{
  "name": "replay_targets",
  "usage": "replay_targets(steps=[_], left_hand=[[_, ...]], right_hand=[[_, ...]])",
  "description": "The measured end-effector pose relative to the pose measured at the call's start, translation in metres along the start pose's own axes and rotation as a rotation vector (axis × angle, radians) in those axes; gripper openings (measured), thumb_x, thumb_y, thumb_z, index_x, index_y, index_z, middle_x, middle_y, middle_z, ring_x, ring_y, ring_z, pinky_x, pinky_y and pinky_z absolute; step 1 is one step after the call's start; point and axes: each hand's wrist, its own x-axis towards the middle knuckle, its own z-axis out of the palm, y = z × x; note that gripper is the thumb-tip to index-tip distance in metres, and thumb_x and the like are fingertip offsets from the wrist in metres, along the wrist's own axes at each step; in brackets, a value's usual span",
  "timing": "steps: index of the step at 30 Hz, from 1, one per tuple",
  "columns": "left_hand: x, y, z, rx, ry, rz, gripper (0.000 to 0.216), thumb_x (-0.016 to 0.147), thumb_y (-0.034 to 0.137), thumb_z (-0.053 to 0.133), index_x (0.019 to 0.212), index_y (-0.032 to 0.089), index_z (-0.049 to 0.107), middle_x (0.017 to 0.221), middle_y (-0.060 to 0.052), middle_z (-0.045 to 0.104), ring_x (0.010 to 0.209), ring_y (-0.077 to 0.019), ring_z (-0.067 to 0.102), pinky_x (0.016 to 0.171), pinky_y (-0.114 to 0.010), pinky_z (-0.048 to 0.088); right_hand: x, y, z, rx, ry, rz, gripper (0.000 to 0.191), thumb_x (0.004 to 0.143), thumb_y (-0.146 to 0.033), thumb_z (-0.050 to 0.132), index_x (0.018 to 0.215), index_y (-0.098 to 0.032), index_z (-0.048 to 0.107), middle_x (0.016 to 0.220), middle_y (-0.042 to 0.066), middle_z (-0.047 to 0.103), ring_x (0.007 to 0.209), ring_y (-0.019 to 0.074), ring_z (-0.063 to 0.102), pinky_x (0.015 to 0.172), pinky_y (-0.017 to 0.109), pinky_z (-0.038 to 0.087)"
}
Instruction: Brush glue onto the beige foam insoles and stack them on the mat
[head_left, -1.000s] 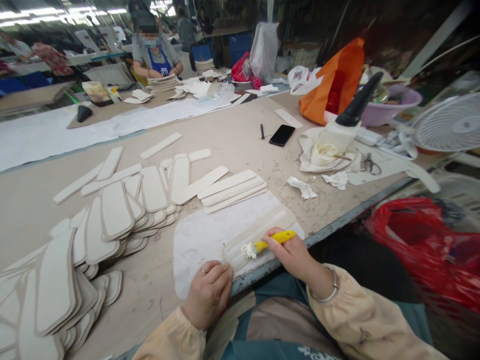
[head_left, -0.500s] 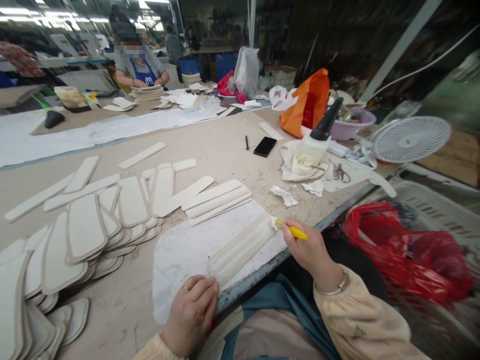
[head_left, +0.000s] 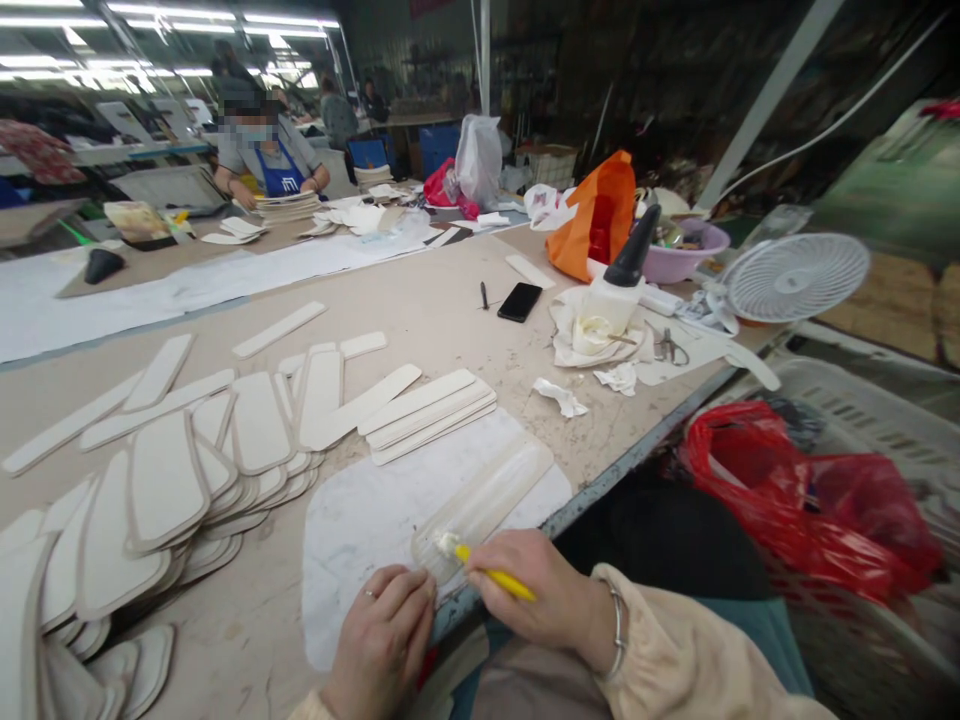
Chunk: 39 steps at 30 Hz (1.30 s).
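Note:
A long pale strip [head_left: 495, 482] with a wet, glossy surface lies slantwise on a white sheet [head_left: 352, 520] at the table's front edge. My left hand [head_left: 386, 635] presses the strip's near end, its fingers bent and close together and its thumb hidden. In my right hand [head_left: 536, 590] is a yellow-handled brush [head_left: 502, 580], gripped between thumb and fingers. White paste coats the brush tip, which touches the strip near my left fingertips. Just beyond the sheet sits a small stack of pale strips [head_left: 427, 405].
Many pale rounded panels [head_left: 169, 475] are piled at left. A white container with a black top [head_left: 615, 295], scissors [head_left: 667, 347], a phone [head_left: 519, 302] and a fan [head_left: 799, 278] stand right. A red plastic bag [head_left: 810, 500] fills a crate. A co-worker [head_left: 274, 165] sits across.
My right hand has drawn the brush from the strip's far end toward me, close to my left hand. My left hand stays at the near end. The view has shifted slightly.

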Motion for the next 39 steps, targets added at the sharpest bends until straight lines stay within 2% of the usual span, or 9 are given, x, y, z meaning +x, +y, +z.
replay_targets(steps=[4,8,11,15,18,26,28,33,39], left_hand=[[-0.002,0.0,0.001,-0.028,0.008,-0.052,0.024,0.085,0.008,0.054,0.104,0.016,0.066,0.096,-0.008,0.068,0.088,-0.0186,0.056,0.08,-0.033,0.052],[-0.003,0.001,0.002,-0.045,0.011,-0.098,0.024,0.083,0.008,0.056,0.102,0.016,0.066,0.096,-0.008,0.069,0.087,-0.0186,0.057,0.08,-0.034,0.052],[-0.004,0.002,0.003,-0.039,0.01,-0.108,0.024,0.082,0.007,0.056,0.102,0.016,0.066,0.097,-0.008,0.069,0.087,-0.0186,0.057,0.081,-0.035,0.052],[-0.005,0.003,0.003,-0.013,0.0,-0.092,0.026,0.081,0.006,0.057,0.104,0.016,0.065,0.099,-0.008,0.069,0.088,-0.0186,0.057,0.083,-0.035,0.052],[-0.005,0.004,0.003,0.004,-0.001,-0.088,0.026,0.081,0.006,0.057,0.104,0.016,0.065,0.098,-0.008,0.07,0.087,-0.0186,0.057,0.083,-0.035,0.052],[-0.003,0.004,0.002,0.021,0.013,-0.068,0.024,0.083,0.008,0.056,0.103,0.016,0.066,0.097,-0.008,0.07,0.087,-0.0187,0.059,0.081,-0.034,0.053],[-0.003,0.003,0.001,0.04,0.02,-0.044,0.023,0.084,0.008,0.055,0.102,0.016,0.066,0.097,-0.008,0.069,0.088,-0.0184,0.059,0.082,-0.034,0.053],[0.0,0.002,0.001,0.073,0.026,0.011,0.02,0.086,0.009,0.052,0.099,0.016,0.066,0.094,-0.007,0.07,0.088,-0.0175,0.06,0.082,-0.032,0.052],[0.001,-0.006,0.005,0.128,0.081,0.138,0.023,0.09,0.01,0.045,0.096,0.015,0.066,0.089,-0.004,0.072,0.084,-0.0149,0.064,0.081,-0.028,0.052]], right_hand=[[0.002,0.03,-0.015,0.258,0.211,0.416,0.024,0.094,-0.031,0.044,0.082,-0.018,0.06,0.065,-0.002,0.057,0.06,0.0114,0.055,0.058,0.022,0.043],[-0.006,0.064,-0.043,0.165,0.511,0.611,0.025,0.09,-0.039,0.051,0.08,-0.018,0.058,0.055,-0.004,0.048,0.052,0.0117,0.048,0.055,0.023,0.038],[-0.008,0.062,-0.043,0.175,0.54,0.586,0.025,0.09,-0.041,0.052,0.083,-0.018,0.059,0.057,-0.004,0.048,0.054,0.0113,0.048,0.055,0.023,0.038],[0.0,0.031,-0.011,0.423,0.28,0.513,0.025,0.093,-0.04,0.046,0.089,-0.018,0.059,0.059,-0.004,0.051,0.054,0.0108,0.049,0.053,0.022,0.039],[0.008,0.021,0.003,0.456,0.126,0.472,0.026,0.094,-0.039,0.045,0.091,-0.019,0.061,0.063,-0.003,0.055,0.057,0.0113,0.052,0.057,0.022,0.04],[-0.007,0.065,-0.046,0.152,0.527,0.581,0.023,0.09,-0.04,0.052,0.085,-0.019,0.06,0.058,-0.003,0.052,0.055,0.0122,0.051,0.058,0.023,0.04],[-0.011,0.059,-0.045,0.246,0.501,0.581,0.025,0.091,-0.04,0.05,0.082,-0.019,0.059,0.056,-0.004,0.05,0.054,0.0117,0.05,0.057,0.023,0.04],[-0.006,0.045,-0.032,0.402,0.235,0.539,0.025,0.092,-0.038,0.046,0.081,-0.019,0.059,0.057,-0.004,0.05,0.054,0.0106,0.05,0.055,0.021,0.039],[-0.013,0.078,-0.081,-0.004,0.519,0.614,0.026,0.09,-0.038,0.046,0.083,-0.019,0.06,0.055,-0.003,0.051,0.053,0.0132,0.052,0.056,0.024,0.039]])
